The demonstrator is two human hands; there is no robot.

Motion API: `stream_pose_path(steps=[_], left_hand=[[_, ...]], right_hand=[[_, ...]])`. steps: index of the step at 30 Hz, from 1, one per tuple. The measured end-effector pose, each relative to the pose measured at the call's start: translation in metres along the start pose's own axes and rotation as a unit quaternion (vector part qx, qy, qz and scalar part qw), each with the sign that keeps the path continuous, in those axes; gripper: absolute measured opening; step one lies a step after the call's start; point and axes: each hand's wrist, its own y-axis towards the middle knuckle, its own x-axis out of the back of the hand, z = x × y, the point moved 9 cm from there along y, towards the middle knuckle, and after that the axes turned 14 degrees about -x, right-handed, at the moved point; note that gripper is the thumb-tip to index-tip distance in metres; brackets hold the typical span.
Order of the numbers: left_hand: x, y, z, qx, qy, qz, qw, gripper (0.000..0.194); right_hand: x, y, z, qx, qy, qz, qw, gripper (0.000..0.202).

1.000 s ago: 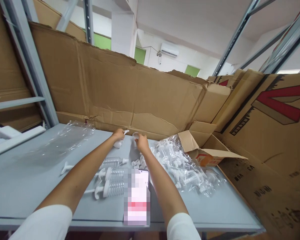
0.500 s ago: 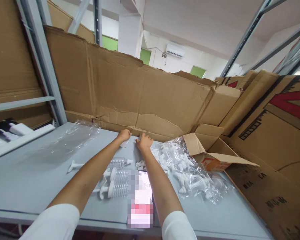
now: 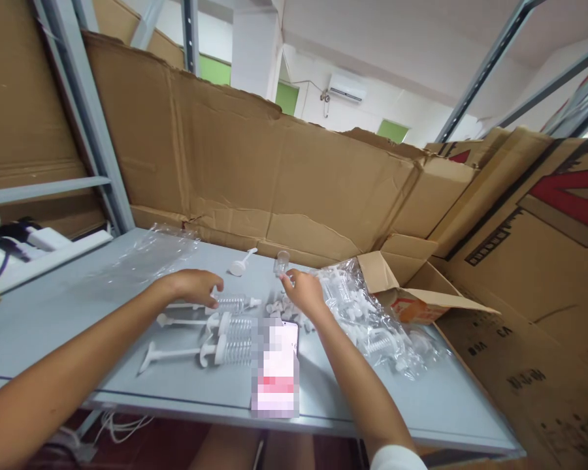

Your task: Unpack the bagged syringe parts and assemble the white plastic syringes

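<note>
My left hand (image 3: 198, 287) is over the rearmost of several clear ribbed syringe-like tubes (image 3: 232, 303), its thumb and fingers apart near the tube's left end. My right hand (image 3: 301, 287) has thumb and forefinger near a small clear cup (image 3: 281, 261); whether they touch it is hard to tell. A white plunger piece (image 3: 242, 262) lies behind the tubes. Two more ribbed tubes with white plungers (image 3: 176, 354) lie nearer the front. Small white parts (image 3: 279, 305) are piled below my right hand.
A phone (image 3: 276, 369) lies at the table's (image 3: 102, 352) front middle. Right are a clear bag of white parts (image 3: 355, 307) and an open carton (image 3: 431, 297). An empty-looking plastic bag (image 3: 147, 258) lies left. Tall cardboard (image 3: 284, 170) lines the back; a power strip (image 3: 49, 261) is far left.
My left hand has moved left and toward me, off the white plunger piece, to the rear tube. My right hand has shifted slightly right and nearer; the clear cup now shows.
</note>
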Motion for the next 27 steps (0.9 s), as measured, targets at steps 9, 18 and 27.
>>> stream_pose_path(steps=[9,18,27], left_hand=[[0.021,-0.001,-0.025,-0.089,0.025,-0.171,0.981,0.042],[0.094,-0.05,-0.167,-0.229,0.231,-0.499,0.803,0.032],[0.041,0.018,-0.163,-0.203,-0.223,-0.364,0.881,0.032]], right_hand=[[0.002,-0.034,0.034,0.19,0.12,-0.032,0.974,0.043],[0.034,-0.007,0.015,0.09,0.446,-0.032,0.89,0.046],[0.028,-0.013,-0.025,-0.075,0.804,0.08,0.584,0.029]])
